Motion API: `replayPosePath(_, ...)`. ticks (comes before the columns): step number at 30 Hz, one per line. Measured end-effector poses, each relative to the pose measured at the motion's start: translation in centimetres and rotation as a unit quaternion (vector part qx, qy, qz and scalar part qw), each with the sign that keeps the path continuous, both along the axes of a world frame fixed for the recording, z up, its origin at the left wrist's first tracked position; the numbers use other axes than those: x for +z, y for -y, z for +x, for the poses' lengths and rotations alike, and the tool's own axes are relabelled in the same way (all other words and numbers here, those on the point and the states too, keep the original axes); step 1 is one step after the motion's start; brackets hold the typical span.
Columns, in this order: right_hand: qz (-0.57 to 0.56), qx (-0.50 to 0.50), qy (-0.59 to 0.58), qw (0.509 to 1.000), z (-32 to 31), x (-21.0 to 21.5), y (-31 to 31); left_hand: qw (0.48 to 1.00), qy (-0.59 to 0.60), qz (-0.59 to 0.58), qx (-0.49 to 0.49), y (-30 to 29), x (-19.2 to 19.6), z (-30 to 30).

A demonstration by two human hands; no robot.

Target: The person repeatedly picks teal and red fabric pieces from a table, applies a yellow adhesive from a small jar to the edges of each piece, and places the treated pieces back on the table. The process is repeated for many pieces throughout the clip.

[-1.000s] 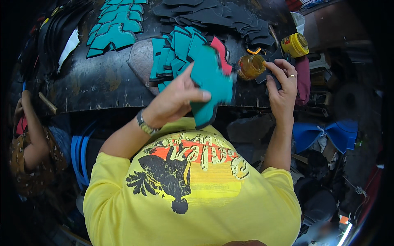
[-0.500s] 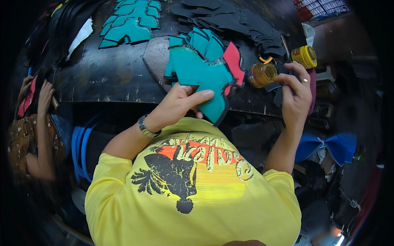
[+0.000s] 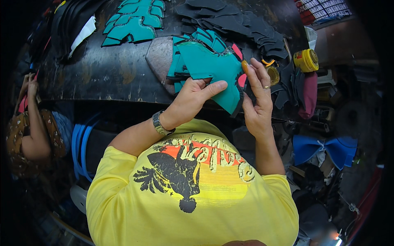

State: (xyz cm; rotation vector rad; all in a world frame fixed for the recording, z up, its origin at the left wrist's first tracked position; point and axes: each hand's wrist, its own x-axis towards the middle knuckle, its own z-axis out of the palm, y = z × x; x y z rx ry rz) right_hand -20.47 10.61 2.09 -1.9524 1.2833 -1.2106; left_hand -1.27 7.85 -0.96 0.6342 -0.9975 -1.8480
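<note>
My left hand [image 3: 191, 98] grips a teal cut-out piece with a dark edge [image 3: 211, 63], thumb on top and fingers underneath. Beside that piece's right edge is my right hand [image 3: 259, 96], its fingers extended and thumb apart. An amber, glue-like smear [image 3: 245, 65] coats its index fingertip; whether it touches the edge I cannot tell. Under and behind the held piece lie more teal pieces [image 3: 174, 69], and a pink piece [image 3: 242, 79] shows partly at the right. An open jar of amber stuff [image 3: 272, 76] stands just beyond my right hand, partly hidden by it.
Teal pieces [image 3: 139, 20] overlap in a row at the back left of the dark table [image 3: 111, 78]. Black cut pieces [image 3: 230, 20] are heaped at the back. A yellow tub [image 3: 305, 60] stands at the right edge. Another person's hands [image 3: 30, 86] work at far left.
My right hand has moved left from beside the jar to the edge of the teal piece, amber stuff now showing on its fingertip. My left hand and the piece have shifted slightly right.
</note>
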Motion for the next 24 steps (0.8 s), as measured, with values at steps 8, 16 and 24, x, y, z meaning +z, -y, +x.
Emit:
replayPosePath(8,0.001,0.055,-0.008,0.998,-0.3,0.0,0.6,0.967,-0.169,0.132,-0.135,1.1,0.2,1.0)
replayPosePath(16,0.026,0.114,0.092,0.989,-1.0,-0.5,0.4,0.954,-0.180,0.190,-0.145,1.4,0.2,0.6)
replayPosePath(24,-0.146,0.061,-0.136,0.978,-1.0,0.5,-0.6,0.959,-0.173,0.186,-0.123,2.1,0.3,0.3)
